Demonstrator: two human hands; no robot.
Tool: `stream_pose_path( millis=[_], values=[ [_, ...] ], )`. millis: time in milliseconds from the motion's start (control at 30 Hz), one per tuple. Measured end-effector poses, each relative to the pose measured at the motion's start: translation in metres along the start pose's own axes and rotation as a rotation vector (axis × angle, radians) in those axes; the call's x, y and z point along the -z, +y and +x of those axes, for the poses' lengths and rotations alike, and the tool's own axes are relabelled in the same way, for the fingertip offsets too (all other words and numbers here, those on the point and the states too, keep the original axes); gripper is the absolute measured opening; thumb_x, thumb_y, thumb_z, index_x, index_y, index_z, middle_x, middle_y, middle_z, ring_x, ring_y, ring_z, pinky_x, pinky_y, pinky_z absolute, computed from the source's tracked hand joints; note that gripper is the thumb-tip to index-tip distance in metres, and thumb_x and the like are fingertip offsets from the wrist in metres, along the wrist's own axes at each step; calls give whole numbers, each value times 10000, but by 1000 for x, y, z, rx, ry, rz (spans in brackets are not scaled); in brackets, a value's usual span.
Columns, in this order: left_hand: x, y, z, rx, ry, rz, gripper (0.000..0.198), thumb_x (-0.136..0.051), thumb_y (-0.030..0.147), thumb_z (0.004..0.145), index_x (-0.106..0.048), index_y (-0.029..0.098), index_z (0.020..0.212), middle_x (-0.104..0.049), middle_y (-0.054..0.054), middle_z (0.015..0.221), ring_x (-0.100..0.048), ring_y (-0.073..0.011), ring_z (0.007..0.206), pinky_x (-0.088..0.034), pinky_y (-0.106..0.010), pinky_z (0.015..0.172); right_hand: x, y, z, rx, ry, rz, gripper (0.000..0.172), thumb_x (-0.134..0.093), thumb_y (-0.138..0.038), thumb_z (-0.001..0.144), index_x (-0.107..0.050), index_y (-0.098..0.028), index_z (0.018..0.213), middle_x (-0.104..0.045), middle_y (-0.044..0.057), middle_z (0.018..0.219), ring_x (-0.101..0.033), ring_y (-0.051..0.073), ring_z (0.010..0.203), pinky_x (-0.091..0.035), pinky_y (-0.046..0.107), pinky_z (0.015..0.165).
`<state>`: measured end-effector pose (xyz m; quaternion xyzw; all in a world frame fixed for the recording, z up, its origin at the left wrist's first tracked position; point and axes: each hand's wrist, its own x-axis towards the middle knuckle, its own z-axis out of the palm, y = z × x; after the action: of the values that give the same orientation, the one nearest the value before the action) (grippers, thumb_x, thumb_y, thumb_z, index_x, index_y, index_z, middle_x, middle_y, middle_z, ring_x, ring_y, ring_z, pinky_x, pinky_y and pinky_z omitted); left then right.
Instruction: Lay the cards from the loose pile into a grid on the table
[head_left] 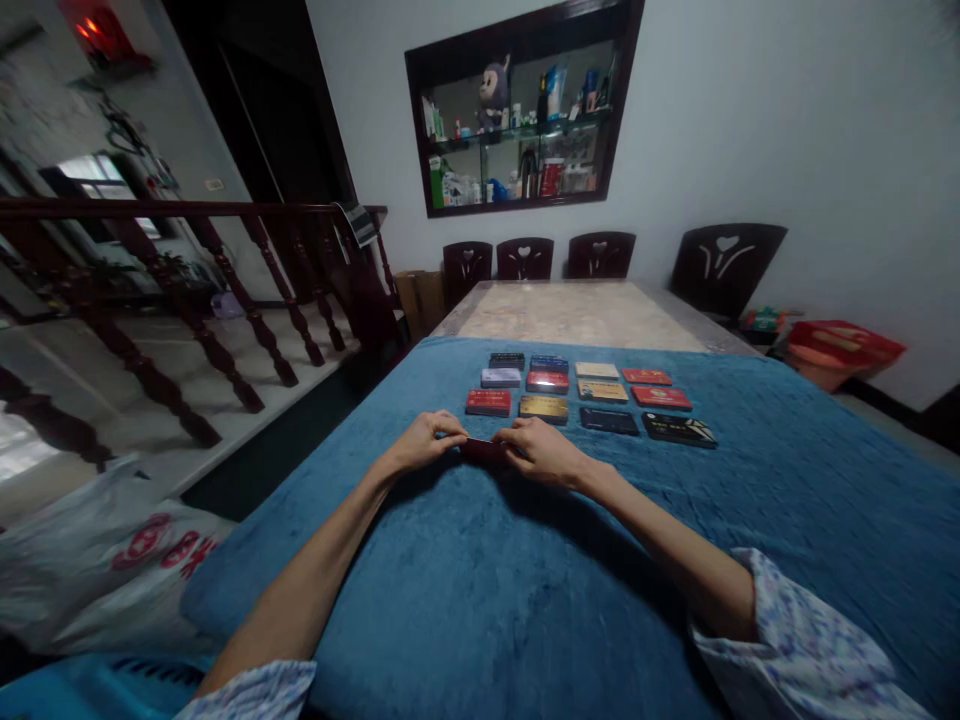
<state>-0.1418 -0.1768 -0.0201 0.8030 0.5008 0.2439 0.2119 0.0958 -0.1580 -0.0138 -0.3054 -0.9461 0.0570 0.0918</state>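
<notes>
A dark red card stack is held just above the blue cloth, in front of several card stacks laid out in rows. My left hand pinches its left end, and my right hand grips its right end. Closest beyond my hands are a red stack and a gold stack. To their right lie a dark blue stack and a black stack. The lower edge of the held stack is in shadow.
Dark chairs stand along the far end of the marble table. A wooden railing runs along the left, with white plastic bags below. A red bag sits at the right.
</notes>
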Motion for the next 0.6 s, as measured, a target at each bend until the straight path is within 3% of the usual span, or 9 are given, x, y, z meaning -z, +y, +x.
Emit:
stream_pose_path(
  millis=[233, 600],
  values=[
    [-11, -14, 3, -77, 109, -30, 191, -616, 134, 833, -788, 172, 907, -738, -66, 894, -654, -174, 881, -518, -308, 882, -4, -1, 1, -49, 5, -79, 280, -428, -150, 914, -684, -149, 1026, -691, 105, 884, -580, 192, 835, -367, 290, 749],
    [-16, -16, 2, -100, 132, 40, 273, -597, 76, 831, -773, 198, 1002, -748, -54, 985, -670, -170, 916, -526, -321, 900, -8, 0, 1, -78, 16, -52, 251, -483, -145, 889, -675, -159, 1050, -717, 99, 924, -604, 210, 904, -358, 300, 765]
  ],
)
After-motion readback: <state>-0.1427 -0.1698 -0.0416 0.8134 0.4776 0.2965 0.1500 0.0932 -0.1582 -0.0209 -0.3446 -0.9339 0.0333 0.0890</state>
